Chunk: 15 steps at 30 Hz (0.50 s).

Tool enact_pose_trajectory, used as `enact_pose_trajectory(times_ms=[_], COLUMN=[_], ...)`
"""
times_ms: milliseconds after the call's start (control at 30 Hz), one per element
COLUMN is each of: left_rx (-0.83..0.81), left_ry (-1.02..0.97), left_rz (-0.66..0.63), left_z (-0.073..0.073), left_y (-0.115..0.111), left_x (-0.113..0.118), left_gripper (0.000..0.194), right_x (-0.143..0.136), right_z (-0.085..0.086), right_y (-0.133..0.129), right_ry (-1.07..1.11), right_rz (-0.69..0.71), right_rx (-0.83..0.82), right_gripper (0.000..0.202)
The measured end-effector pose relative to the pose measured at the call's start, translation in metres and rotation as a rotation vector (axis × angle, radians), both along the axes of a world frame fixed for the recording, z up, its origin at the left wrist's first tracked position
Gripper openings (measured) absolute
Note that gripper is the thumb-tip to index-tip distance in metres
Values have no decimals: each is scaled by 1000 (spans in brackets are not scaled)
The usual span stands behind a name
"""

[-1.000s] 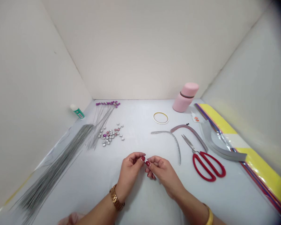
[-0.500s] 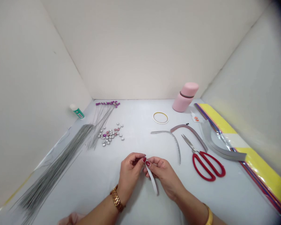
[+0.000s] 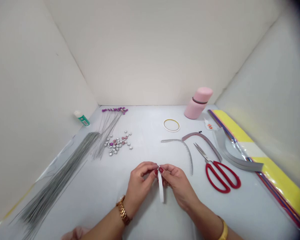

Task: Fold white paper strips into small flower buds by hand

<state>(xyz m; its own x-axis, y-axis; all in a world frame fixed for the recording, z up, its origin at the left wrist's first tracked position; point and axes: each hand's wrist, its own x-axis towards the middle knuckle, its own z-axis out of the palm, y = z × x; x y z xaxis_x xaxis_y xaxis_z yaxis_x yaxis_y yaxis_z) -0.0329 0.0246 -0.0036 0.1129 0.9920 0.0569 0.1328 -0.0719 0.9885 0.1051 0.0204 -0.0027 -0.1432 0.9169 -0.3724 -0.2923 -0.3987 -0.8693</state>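
Observation:
A narrow white paper strip [image 3: 161, 190] hangs down from between my fingertips, near the front middle of the table. My left hand [image 3: 142, 178] pinches its upper end from the left, thumb and fingers pressed together. From the right, my right hand [image 3: 176, 181] pinches the same end, its thumb beside the left thumb. The folded part at the top is mostly hidden by the fingertips. Small silver and pink folded stars [image 3: 117, 144] lie in a loose pile at the left, beyond my left hand.
Red-handled scissors [image 3: 217, 176], curved grey strips [image 3: 190, 156] and yellow packaged sheets [image 3: 240, 128] lie right. A pink bottle [image 3: 195, 108] and tape ring [image 3: 171, 125] stand farther back. Grey wires [image 3: 65, 176], purple-tipped stems [image 3: 115, 110] and a green-white tube [image 3: 82, 118] are left.
The strip's free end has swung slightly left and now hangs more nearly straight down. My fingertips have shifted a little to the right, still pinching its upper end.

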Motion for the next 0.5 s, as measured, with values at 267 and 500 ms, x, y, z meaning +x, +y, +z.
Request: enact_pose_trajectory(times_ms=[267,500], left_rx=[-335,-412], left_ry=[-315,-376], left_rz=[1,44], left_z=[-2,2], left_y=[-1,-1], left_x=[5,7], left_gripper=[14,13], right_x=[-3,-2], right_z=[7,7], right_y=[-1,-2], right_ry=[-92,-167], right_rz=[44,57], right_rx=[70,93], right_gripper=[24,27])
